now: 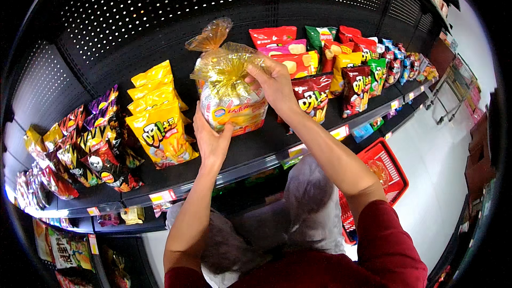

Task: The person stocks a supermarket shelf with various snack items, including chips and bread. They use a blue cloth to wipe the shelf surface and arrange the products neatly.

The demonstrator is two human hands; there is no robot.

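A clear plastic snack bag point(234, 104) with a gathered gold top stands upright at the shelf, between my hands. My left hand point(212, 134) cups its lower left side, thumb across the front. My right hand point(272, 82) pinches the crinkled gold top at its right side. Directly behind stands another clear bag point(212, 34) with a gathered orange-gold top, mostly hidden. Yellow snack bags point(162, 132) stand in a row to the left. A dark red snack bag point(312, 96) is just right of my right hand.
The black shelf point(240, 148) has a price-tag rail along its front edge. Black and red chip bags point(108, 164) stand at the far left, more colourful bags point(356, 88) at the right. A red shopping basket point(400, 180) is low at the right. A metal cart point(448, 96) stands farther off.
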